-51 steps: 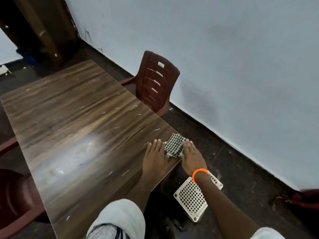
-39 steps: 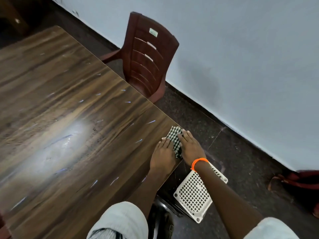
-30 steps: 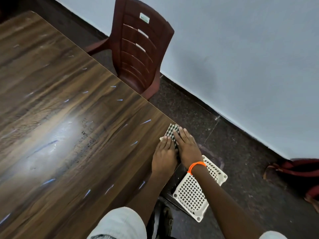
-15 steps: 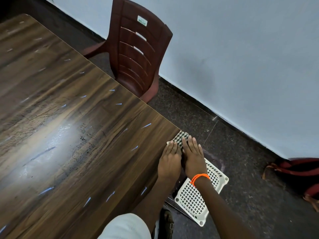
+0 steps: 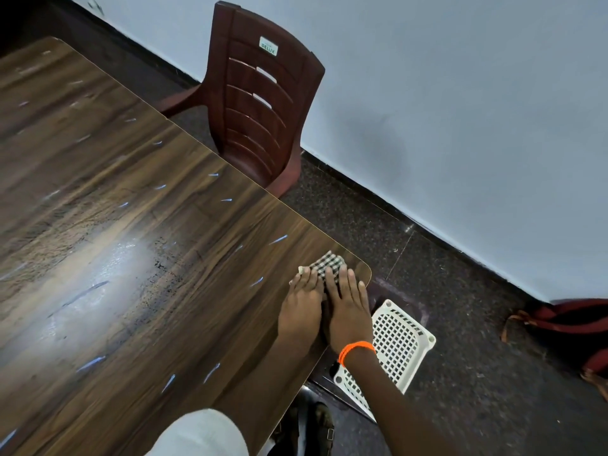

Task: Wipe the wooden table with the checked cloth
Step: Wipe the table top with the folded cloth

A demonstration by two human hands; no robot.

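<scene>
- Head view: your left hand (image 5: 300, 309) and right hand (image 5: 348, 309) lie flat, fingers straight, side by side on the checked cloth (image 5: 326, 265) at the tabletop (image 5: 138, 245) corner.
- Both palms hide most of the cloth; only its far edge shows.

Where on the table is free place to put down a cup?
The wooden table is bare left of the left hand, up to its far edge by the chair. Crowded only at the near right corner: both hands flat on the checked cloth.
</scene>
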